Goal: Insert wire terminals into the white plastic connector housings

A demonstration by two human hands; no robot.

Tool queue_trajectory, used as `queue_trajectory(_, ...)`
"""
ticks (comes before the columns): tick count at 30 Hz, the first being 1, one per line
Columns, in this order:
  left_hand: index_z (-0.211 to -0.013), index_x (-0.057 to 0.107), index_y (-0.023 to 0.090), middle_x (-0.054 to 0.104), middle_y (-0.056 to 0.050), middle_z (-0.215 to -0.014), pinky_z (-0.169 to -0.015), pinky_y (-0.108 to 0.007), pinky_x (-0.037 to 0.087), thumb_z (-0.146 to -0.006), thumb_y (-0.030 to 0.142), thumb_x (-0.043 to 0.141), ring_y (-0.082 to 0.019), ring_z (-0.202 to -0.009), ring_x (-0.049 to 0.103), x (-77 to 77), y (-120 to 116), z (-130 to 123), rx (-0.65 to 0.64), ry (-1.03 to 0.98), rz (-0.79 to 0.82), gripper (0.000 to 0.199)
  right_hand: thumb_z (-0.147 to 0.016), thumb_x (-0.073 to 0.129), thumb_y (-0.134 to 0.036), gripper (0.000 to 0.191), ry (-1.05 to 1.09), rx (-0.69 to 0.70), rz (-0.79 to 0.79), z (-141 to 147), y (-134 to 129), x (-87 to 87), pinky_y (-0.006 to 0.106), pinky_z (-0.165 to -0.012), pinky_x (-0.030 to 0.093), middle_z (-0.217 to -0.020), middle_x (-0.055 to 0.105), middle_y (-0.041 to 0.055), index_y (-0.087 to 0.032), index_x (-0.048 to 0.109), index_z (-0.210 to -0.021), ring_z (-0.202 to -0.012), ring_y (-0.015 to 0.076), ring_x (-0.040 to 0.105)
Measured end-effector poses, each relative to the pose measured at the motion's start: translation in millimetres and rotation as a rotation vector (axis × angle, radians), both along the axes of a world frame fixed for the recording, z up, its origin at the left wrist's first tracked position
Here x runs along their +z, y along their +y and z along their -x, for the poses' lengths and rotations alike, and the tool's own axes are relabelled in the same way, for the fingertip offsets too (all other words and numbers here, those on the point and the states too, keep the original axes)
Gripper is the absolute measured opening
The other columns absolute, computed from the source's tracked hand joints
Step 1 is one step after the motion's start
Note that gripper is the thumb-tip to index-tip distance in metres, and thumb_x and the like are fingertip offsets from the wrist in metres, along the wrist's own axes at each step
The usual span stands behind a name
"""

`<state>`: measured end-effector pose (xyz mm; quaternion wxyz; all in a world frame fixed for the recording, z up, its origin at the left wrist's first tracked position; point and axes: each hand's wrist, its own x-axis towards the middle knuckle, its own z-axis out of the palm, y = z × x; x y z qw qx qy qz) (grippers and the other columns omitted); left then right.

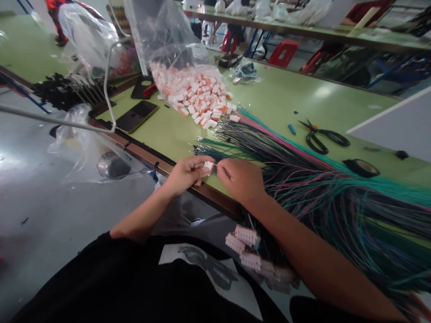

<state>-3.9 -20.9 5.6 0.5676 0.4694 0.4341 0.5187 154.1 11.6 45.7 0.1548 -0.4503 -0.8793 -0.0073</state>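
1. Two hands in your head view, both near the table edge; clock directions run from the connector you're holding.
2. Your left hand [188, 172]: thumb and fingers pinched on a small white connector [208, 167], just over the near edge of the green table [276, 94].
3. Your right hand [240, 179]: 3 o'clock, just beside it, fingers curled in tight on a thin strand [216, 164] that runs toward the connector. Fingertips hidden; can't tell if the strand is seated.
4. Loose connector pile [204, 92]: 12 o'clock, partly inside a clear bag [175, 33].
5. Wire bundle [313, 179], teal/pink/black: 3 to 4 o'clock, spread across the table.
6. Grouped white-and-orange connectors [248, 234]: 5 o'clock, below your right forearm.
7. Black-handled scissors [317, 131]: between 2 and 3, blades spread. Tape roll [352, 167]: 3.
8. Phone [134, 117]: 10 o'clock, lying flat.
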Motion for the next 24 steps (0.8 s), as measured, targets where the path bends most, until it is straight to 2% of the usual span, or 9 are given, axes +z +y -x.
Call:
queue_trajectory(9, -0.089, 0.069, 0.015, 0.053, 0.006, -0.055, -0.043, -0.017, 0.034, -0.070, 0.027, 0.070, -0.004, -0.042, 0.043, 7.9, -2.5, -4.9, -0.018, 0.129, -0.032, 0.022, -0.079, 0.044, -0.019, 0.023, 0.081, 0.044, 0.035, -2.6, 0.8, -5.9, 0.027, -0.052, 0.019, -0.059, 0.062, 0.0030, -0.019, 0.060, -0.062, -0.053, 0.0121, 0.047)
queue_trajectory(13, -0.094, 0.069, 0.014, 0.058, 0.004, -0.060, -0.042, -0.019, 0.033, -0.069, 0.031, 0.072, -0.005, -0.042, 0.044, 4.3, -1.6, -5.3, 0.009, 0.047, -0.009, 0.031, -0.078, 0.048, -0.021, 0.015, 0.284, 0.083, 0.192, -6.2, 4.1, -2.0, 0.023, -0.056, 0.031, -0.062, 0.062, 0.0007, -0.020, 0.060, -0.069, -0.057, 0.0120, 0.052)
queue_trajectory(15, -0.096, 0.069, 0.014, 0.056, 0.004, -0.058, -0.041, -0.019, 0.032, -0.069, 0.031, 0.072, -0.005, -0.041, 0.044, 2.7, -1.5, -4.8, 0.018, 0.019, 0.007, 0.032, -0.076, 0.048, -0.020, 0.013, 0.351, 0.108, 0.220, -7.2, 5.2, -0.2, 0.023, -0.059, 0.035, -0.063, 0.062, 0.0006, -0.020, 0.059, -0.069, -0.059, 0.0119, 0.053)
queue_trajectory(24, -0.087, 0.069, 0.014, 0.056, 0.005, -0.055, -0.041, -0.016, 0.033, -0.068, 0.020, 0.069, -0.003, -0.041, 0.044, 9.3, -2.9, -5.2, 0.031, 0.062, 0.013, 0.020, -0.078, 0.046, -0.018, 0.018, 0.261, 0.118, 0.146, -5.8, 5.0, -10.2, 0.024, -0.056, 0.029, -0.054, 0.053, -0.0011, -0.020, 0.054, -0.061, -0.053, 0.0111, 0.044)
